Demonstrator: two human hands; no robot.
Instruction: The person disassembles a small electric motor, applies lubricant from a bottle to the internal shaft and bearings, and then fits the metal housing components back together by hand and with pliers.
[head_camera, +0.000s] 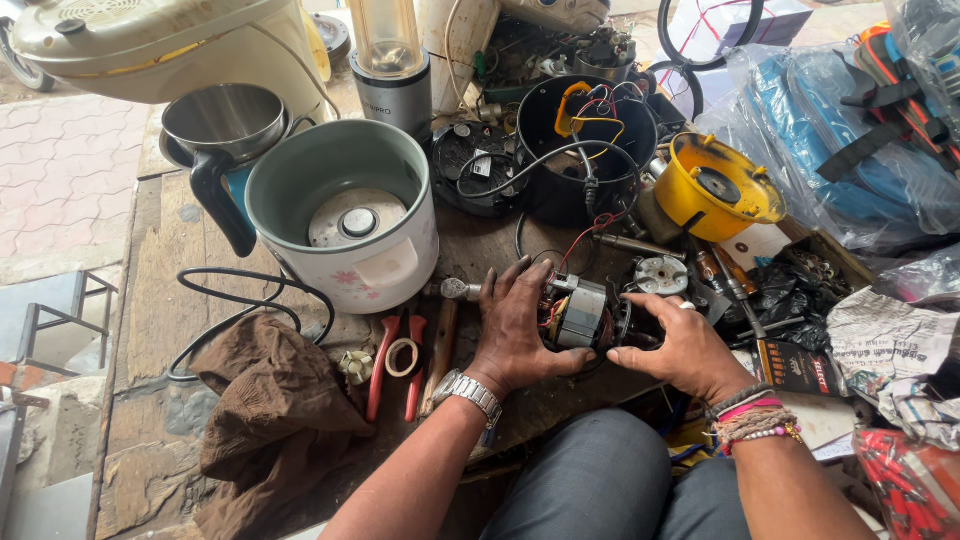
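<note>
A small electric motor (580, 312) with a grey metal core, copper windings and red wires lies on the worn wooden bench (160, 300) in front of me. My left hand (515, 335) grips its left side, thumb underneath and fingers spread over the top; a metal watch is on that wrist. My right hand (680, 345) holds the motor's right end, with bead bracelets at the wrist. A round silver motor part (660, 274) lies just behind the motor.
A rice cooker body (345, 215) stands to the left, with a steel kettle (225, 125) behind it. Red-handled pliers (395, 360), a tape roll (403, 357) and a brown cloth (265, 400) lie at left. A black housing (585, 150), a yellow housing (715, 190) and screwdrivers (725, 280) crowd the back.
</note>
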